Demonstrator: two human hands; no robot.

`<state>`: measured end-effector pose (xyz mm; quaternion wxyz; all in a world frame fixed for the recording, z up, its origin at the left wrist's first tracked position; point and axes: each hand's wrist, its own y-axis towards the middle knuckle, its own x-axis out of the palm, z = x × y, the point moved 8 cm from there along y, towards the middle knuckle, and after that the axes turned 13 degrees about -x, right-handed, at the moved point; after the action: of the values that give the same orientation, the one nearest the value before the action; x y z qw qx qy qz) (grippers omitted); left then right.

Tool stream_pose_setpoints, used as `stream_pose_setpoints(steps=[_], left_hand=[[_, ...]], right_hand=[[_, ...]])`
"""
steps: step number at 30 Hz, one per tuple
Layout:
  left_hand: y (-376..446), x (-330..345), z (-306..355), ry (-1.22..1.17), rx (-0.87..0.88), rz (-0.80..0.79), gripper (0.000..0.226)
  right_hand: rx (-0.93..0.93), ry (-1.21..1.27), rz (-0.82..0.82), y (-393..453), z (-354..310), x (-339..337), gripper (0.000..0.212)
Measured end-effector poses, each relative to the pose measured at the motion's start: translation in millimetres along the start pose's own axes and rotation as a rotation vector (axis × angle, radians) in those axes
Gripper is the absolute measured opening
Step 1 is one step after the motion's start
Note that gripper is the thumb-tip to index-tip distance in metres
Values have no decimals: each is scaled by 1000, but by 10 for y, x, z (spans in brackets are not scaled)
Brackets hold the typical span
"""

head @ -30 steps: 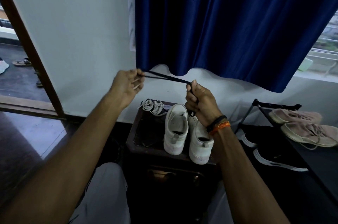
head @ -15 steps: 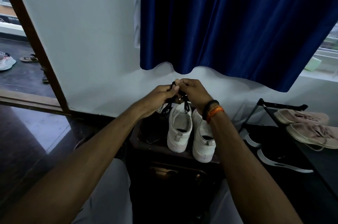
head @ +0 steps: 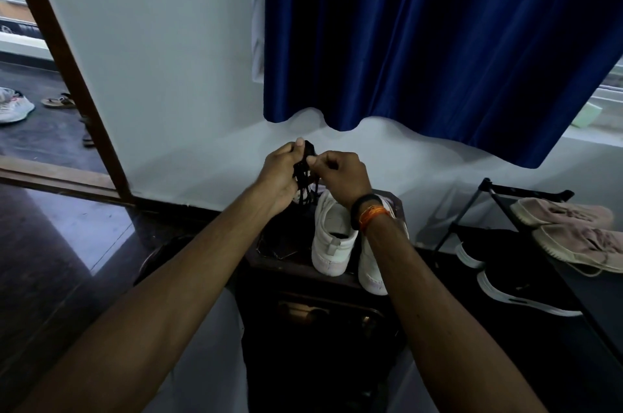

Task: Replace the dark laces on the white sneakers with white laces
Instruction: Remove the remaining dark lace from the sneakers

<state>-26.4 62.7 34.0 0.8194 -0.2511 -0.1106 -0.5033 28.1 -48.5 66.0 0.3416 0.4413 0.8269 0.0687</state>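
Both hands raised in front of the wall, above the toe end of the sneakers. Left hand (head: pixel 281 176) has fingers curled round a bunched dark lace (head: pixel 305 165); thumb and forefinger pinch its top, loops hang below the palm. Right hand (head: pixel 340 171) is close beside, fingers curled, pinching the same bundle at its right edge. Hands nearly touching.

Two white sneakers (head: pixel 332 237) stand side by side on a small dark counter (head: pixel 296 266), heels toward the camera; the right one is partly hidden by the right forearm. Whether any lace is in their eyelets cannot be told from this angle. A bit of pale lace (head: pixel 318 189) shows just behind the sneakers, below the hands.

Black and orange bands (head: pixel 369 212) on right wrist. Blue curtain (head: pixel 438 41) hangs above. To the right, a black shoe rack (head: pixel 526 193) carries beige sneakers (head: pixel 569 227) above and black shoes with white soles (head: pixel 515 291) below. Open doorway left, footwear (head: pixel 13 106) outside.
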Motion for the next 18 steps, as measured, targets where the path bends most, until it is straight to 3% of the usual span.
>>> stream_pose_setpoints(steps=[9, 14, 18], left_hand=[[-1, 70, 16, -165, -79, -7, 26], [19, 48, 30, -163, -93, 32, 29], [20, 22, -19, -147, -113, 9, 31]], right_hand=[[-11, 25, 67, -8, -75, 107, 23], [43, 26, -78, 5, -167, 294, 27], [31, -110, -104, 10, -134, 323, 23]])
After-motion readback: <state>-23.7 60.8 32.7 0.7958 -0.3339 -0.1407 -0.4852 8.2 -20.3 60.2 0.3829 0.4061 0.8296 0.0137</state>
